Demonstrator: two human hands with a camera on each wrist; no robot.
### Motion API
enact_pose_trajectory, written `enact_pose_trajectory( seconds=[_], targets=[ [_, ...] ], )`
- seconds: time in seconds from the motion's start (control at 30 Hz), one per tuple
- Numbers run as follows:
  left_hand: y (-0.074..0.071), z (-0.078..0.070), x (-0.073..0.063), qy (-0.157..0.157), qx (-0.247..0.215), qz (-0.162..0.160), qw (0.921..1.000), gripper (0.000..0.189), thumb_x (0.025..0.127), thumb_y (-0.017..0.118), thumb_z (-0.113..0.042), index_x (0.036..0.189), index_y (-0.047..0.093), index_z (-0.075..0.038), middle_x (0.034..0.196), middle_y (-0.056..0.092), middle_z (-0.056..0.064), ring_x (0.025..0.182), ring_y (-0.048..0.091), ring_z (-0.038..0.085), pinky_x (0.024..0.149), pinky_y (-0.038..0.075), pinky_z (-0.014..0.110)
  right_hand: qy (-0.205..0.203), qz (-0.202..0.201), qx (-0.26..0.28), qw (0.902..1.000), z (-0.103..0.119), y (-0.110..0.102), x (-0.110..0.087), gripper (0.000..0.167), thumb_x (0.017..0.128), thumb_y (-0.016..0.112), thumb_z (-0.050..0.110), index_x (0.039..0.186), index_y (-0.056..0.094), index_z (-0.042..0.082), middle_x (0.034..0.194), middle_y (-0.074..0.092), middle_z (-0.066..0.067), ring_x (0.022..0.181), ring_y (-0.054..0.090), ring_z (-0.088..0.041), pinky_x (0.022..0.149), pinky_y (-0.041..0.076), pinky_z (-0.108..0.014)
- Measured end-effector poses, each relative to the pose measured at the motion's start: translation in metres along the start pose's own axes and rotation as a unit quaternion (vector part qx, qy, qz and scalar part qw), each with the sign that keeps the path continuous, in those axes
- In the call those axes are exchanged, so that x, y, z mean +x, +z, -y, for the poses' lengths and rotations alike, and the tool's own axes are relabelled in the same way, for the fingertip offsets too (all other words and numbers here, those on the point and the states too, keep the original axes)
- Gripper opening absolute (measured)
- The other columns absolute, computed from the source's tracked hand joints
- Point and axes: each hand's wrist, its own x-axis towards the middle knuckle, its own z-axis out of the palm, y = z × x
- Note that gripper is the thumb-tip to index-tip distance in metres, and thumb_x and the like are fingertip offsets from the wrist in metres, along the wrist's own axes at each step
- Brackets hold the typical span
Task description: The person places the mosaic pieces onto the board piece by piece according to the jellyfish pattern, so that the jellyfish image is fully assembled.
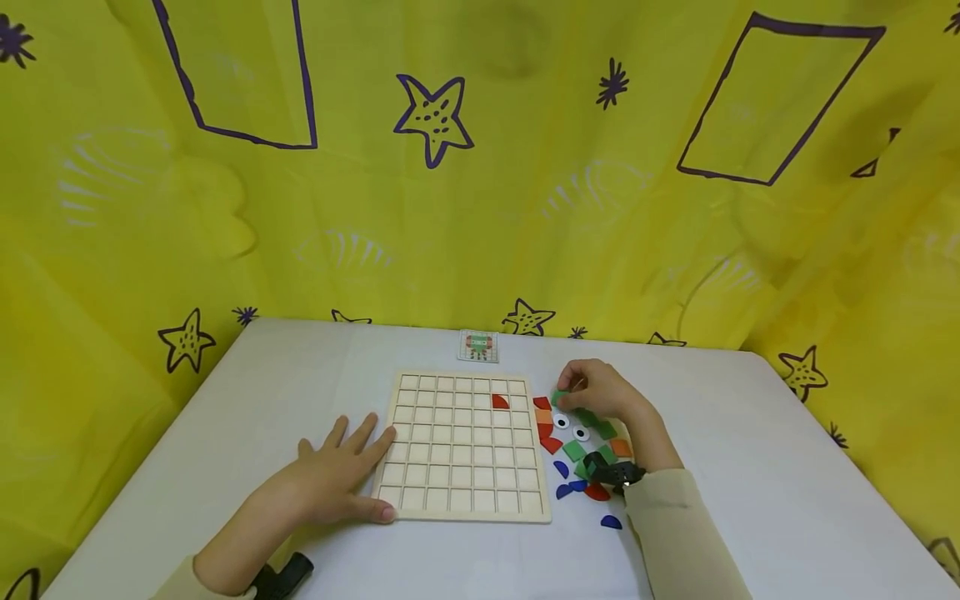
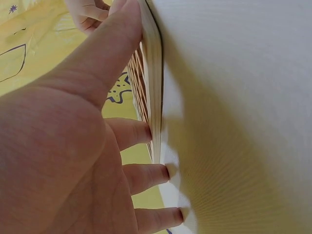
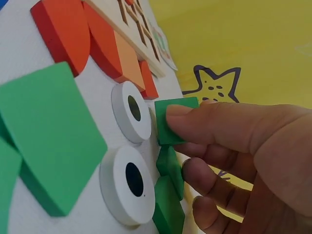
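A pale wooden grid board (image 1: 465, 517) lies flat on the table, with a red quarter-round tile (image 1: 500, 402) in its second row, second column from the right. My left hand (image 1: 333, 479) rests by the board's left side, fingers spread and straight; its thumb touches the near left corner, and a fingertip touches the edge. To the right of the board, my right hand (image 1: 603, 390) pinches a green square tile (image 3: 162, 131) between thumb and fingers. Beneath and around it lie loose pieces: two white eye discs (image 3: 127, 185), more green tiles (image 3: 53, 136) and red pieces (image 3: 63, 34).
Behind the board lies a small picture card (image 1: 478, 346) with a green and red figure. Blue half-round pieces (image 1: 611, 522) and an orange tile (image 1: 621, 448) lie near my right wrist. A yellow patterned curtain (image 1: 480, 208) hangs behind the white table (image 1: 750, 433).
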Motion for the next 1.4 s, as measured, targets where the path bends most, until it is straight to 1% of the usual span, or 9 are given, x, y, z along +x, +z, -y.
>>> enact_pose_trajectory(
  seconds=[0.2, 0.37, 0.57, 0.87, 1.0, 1.1, 1.2, 1.3, 1.4],
  targets=[
    [0.0, 0.0, 0.0, -0.006, -0.001, 0.004, 1.0, 0.108, 0.074, 0.07, -0.071, 0.156, 0.033, -0.012, 0.163, 0.022, 0.022, 0.144, 0.015, 0.06, 0.09, 0.017, 0.089, -0.016, -0.018, 0.049, 0.9985, 0.002, 0.003, 0.002, 0.011, 0.09, 0.072, 0.013, 0.098, 0.066, 0.009, 0.091, 0.062, -0.008, 0.079, 0.056, -0.023, 0.068, 0.051, -0.032],
    [0.0, 0.0, 0.0, -0.009, -0.002, 0.007, 0.9999, 0.107, 0.075, 0.07, -0.07, 0.156, 0.033, -0.012, 0.163, 0.021, 0.022, 0.144, 0.014, 0.06, 0.09, 0.017, 0.089, -0.029, -0.026, 0.078, 0.9962, 0.011, 0.008, 0.004, 0.01, 0.092, 0.067, 0.013, 0.101, 0.066, 0.008, 0.092, 0.062, -0.009, 0.075, 0.057, -0.023, 0.066, 0.052, -0.032],
    [0.001, -0.001, 0.0, -0.007, -0.003, 0.004, 1.0, 0.107, 0.074, 0.07, -0.07, 0.156, 0.033, -0.011, 0.163, 0.022, 0.023, 0.144, 0.015, 0.06, 0.09, 0.017, 0.089, -0.04, -0.021, 0.086, 0.9953, 0.024, 0.017, 0.003, 0.01, 0.093, 0.064, 0.011, 0.102, 0.067, 0.009, 0.096, 0.063, -0.008, 0.078, 0.057, -0.023, 0.068, 0.051, -0.033],
    [0.001, -0.001, -0.001, -0.007, -0.003, 0.002, 1.0, 0.107, 0.074, 0.071, -0.069, 0.156, 0.033, -0.011, 0.163, 0.023, 0.022, 0.144, 0.015, 0.06, 0.09, 0.017, 0.089, -0.05, -0.025, 0.122, 0.991, 0.04, 0.027, 0.004, 0.011, 0.092, 0.065, 0.01, 0.103, 0.067, 0.009, 0.099, 0.064, -0.009, 0.082, 0.061, -0.025, 0.073, 0.056, -0.036],
    [0.0, -0.001, -0.003, -0.006, -0.01, 0.008, 0.9999, 0.107, 0.075, 0.071, -0.069, 0.156, 0.033, -0.012, 0.163, 0.021, 0.022, 0.144, 0.014, 0.06, 0.091, 0.015, 0.089, -0.052, -0.012, 0.137, 0.9891, 0.045, 0.034, 0.004, 0.011, 0.092, 0.066, 0.01, 0.103, 0.068, 0.01, 0.097, 0.064, -0.008, 0.081, 0.061, -0.025, 0.073, 0.056, -0.038],
    [0.001, 0.0, -0.003, -0.009, -0.009, 0.01, 0.9999, 0.107, 0.075, 0.07, -0.07, 0.157, 0.032, -0.013, 0.164, 0.019, 0.021, 0.144, 0.013, 0.06, 0.091, 0.014, 0.089, -0.06, 0.001, 0.131, 0.9895, 0.051, 0.039, 0.005, 0.01, 0.092, 0.067, 0.011, 0.102, 0.07, 0.012, 0.096, 0.064, -0.007, 0.078, 0.059, -0.025, 0.069, 0.055, -0.038],
    [0.001, -0.001, -0.003, -0.025, -0.007, 0.009, 0.9996, 0.107, 0.074, 0.07, -0.071, 0.157, 0.031, -0.016, 0.164, 0.018, 0.021, 0.143, 0.011, 0.063, 0.09, 0.013, 0.09, -0.075, 0.013, 0.12, 0.9899, 0.058, 0.042, 0.01, 0.01, 0.091, 0.068, 0.01, 0.1, 0.071, 0.012, 0.093, 0.065, -0.006, 0.076, 0.058, -0.024, 0.066, 0.053, -0.035],
    [-0.001, -0.002, -0.004, -0.041, -0.006, 0.008, 0.9991, 0.107, 0.073, 0.07, -0.072, 0.158, 0.031, -0.019, 0.165, 0.017, 0.021, 0.141, 0.008, 0.067, 0.088, 0.014, 0.091, -0.09, 0.026, 0.094, 0.9911, 0.063, 0.045, 0.015, 0.009, 0.09, 0.069, 0.009, 0.098, 0.072, 0.013, 0.091, 0.065, -0.004, 0.077, 0.058, -0.021, 0.066, 0.05, -0.032],
    [-0.002, -0.003, -0.005, -0.047, -0.005, 0.008, 0.9989, 0.107, 0.072, 0.07, -0.073, 0.158, 0.031, -0.021, 0.165, 0.017, 0.021, 0.139, 0.007, 0.069, 0.086, 0.015, 0.092, -0.104, 0.043, 0.069, 0.9912, 0.069, 0.048, 0.019, 0.009, 0.089, 0.071, 0.008, 0.096, 0.072, 0.012, 0.088, 0.066, -0.002, 0.078, 0.058, -0.019, 0.066, 0.05, -0.031]
  ],
)
